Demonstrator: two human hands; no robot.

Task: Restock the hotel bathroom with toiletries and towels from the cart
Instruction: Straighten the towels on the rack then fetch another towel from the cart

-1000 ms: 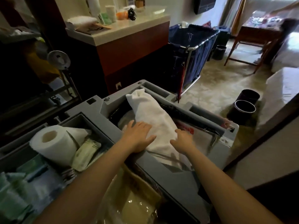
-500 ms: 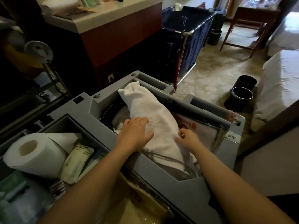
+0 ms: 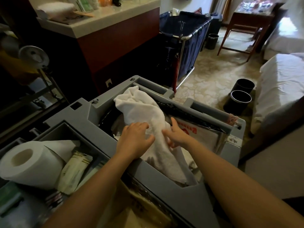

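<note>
A white towel [image 3: 141, 111] lies bunched lengthwise in the open well of the grey housekeeping cart [image 3: 85, 111]. My left hand [image 3: 134, 139] rests palm down on the towel's left side, fingers curled into the cloth. On the towel's right side my right hand [image 3: 176, 136] pinches a fold of it. A toilet paper roll [image 3: 31, 163] lies in the cart's left tray beside wrapped toiletry packets [image 3: 74, 171].
A counter [image 3: 105, 22] with folded towels and small bottles stands behind the cart. A blue laundry hamper [image 3: 185, 46] sits at the back. Two black bins [image 3: 238, 99] stand on the floor by a white bed [image 3: 283, 86]. A wooden table [image 3: 246, 25] is far right.
Both hands slid closer together on the towel and gathered it; its far end has lifted and bunched. The view tilted down toward the cart.
</note>
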